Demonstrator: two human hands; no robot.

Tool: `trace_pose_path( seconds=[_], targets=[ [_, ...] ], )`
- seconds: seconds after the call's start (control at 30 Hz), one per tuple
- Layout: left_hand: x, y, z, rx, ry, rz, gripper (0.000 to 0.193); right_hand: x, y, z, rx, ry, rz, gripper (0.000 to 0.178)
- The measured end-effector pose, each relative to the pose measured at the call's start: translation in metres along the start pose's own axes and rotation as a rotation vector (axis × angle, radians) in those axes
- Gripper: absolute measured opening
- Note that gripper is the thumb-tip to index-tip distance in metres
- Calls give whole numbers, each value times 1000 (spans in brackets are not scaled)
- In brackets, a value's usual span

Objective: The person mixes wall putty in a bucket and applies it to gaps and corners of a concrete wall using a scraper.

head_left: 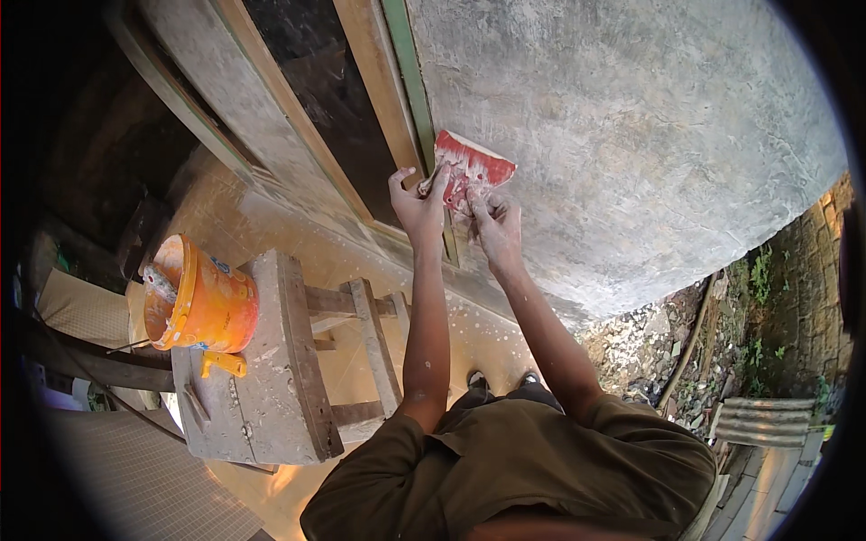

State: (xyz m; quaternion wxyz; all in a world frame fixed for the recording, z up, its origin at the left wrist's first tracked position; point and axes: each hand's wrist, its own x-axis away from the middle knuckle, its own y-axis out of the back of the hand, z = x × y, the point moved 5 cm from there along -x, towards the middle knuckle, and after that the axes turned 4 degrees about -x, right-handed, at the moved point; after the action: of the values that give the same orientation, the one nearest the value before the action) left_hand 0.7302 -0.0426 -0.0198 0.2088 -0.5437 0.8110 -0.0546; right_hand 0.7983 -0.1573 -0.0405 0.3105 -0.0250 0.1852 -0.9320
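Observation:
A red putty spreader point(487, 169), smeared with white paste, is up against the grey plastered wall beside the window frame. My right hand point(498, 230) pinches its lower edge between thumb and fingers. At the spreader's left side my left hand point(419, 206) is partly closed, its thumb against the red edge and one finger sticking out. A narrow dark piece shows between the left fingers, too small to name. White paste coats the fingers of both hands.
An orange bucket point(221, 302) stands on a worn wooden bench point(262, 397) at the left, with a wooden ladder-like frame point(374, 343) beside it. The grey wall point(631, 135) fills the right. Rubble point(645, 361) lies at its foot. White spots dot the tiled floor point(469, 338).

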Motion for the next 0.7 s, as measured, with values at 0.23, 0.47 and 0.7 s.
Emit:
trace_pose_path(
  seconds=[0.23, 0.47, 0.7],
  targets=[
    [-34, 5, 88, -154, 177, 18, 59, -39, 14, -29, 504, 245, -138, 30],
    [27, 93, 227, -625, 155, -101, 56, -25, 64, -209, 573, -130, -75, 35],
    [77, 135, 294, -352, 510, -180, 53, 7, 83, -271, 296, -498, 4, 32]
  ],
)
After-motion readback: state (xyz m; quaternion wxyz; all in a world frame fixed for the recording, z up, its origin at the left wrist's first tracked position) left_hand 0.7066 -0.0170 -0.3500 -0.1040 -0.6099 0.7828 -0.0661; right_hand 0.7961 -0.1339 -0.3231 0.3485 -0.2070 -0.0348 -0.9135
